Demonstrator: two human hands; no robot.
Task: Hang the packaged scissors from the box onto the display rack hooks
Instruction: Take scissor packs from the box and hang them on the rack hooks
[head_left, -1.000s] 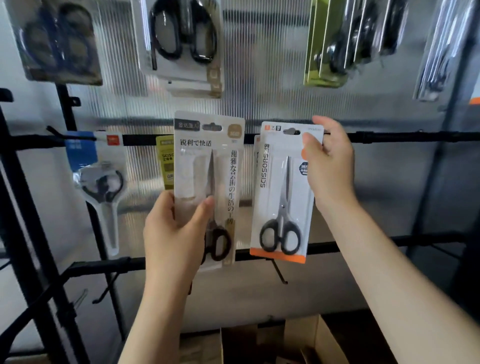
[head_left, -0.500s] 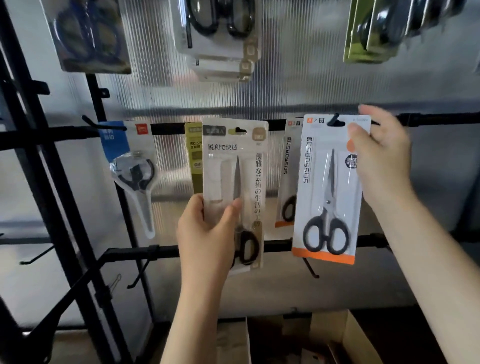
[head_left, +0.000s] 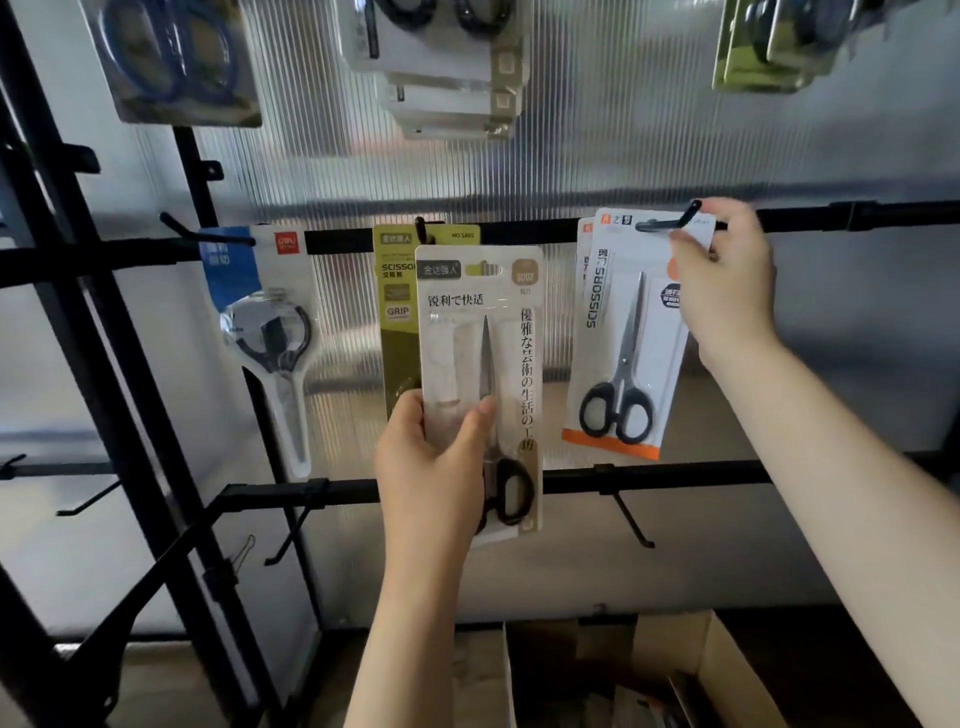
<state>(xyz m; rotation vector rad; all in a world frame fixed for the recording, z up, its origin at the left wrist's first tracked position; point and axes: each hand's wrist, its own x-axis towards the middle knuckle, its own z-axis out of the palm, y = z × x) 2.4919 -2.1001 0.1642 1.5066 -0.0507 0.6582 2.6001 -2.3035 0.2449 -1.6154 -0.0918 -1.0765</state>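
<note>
My left hand (head_left: 434, 467) grips a white pack of black-handled scissors with Japanese lettering (head_left: 480, 364), held upright in front of an olive-green pack (head_left: 397, 291) that hangs on a hook. My right hand (head_left: 724, 291) pinches the top right edge of a white and orange scissors pack (head_left: 623, 338). That pack's hang hole sits over a black hook (head_left: 675, 221) on the upper rail (head_left: 857, 215), in front of another like pack. The cardboard box (head_left: 717, 670) stands open on the floor below.
A blue-carded scissors pack (head_left: 260, 332) hangs at the left. More packs hang on the top row (head_left: 447, 67). Bare hooks (head_left: 631, 522) stick out from the lower rail (head_left: 675, 475). Black rack posts (head_left: 104, 364) stand at the left.
The view has shifted so the rack sits further right. My right hand has slid the white and orange pack's hole onto the hook. My left hand keeps its pack in the same grip.
</note>
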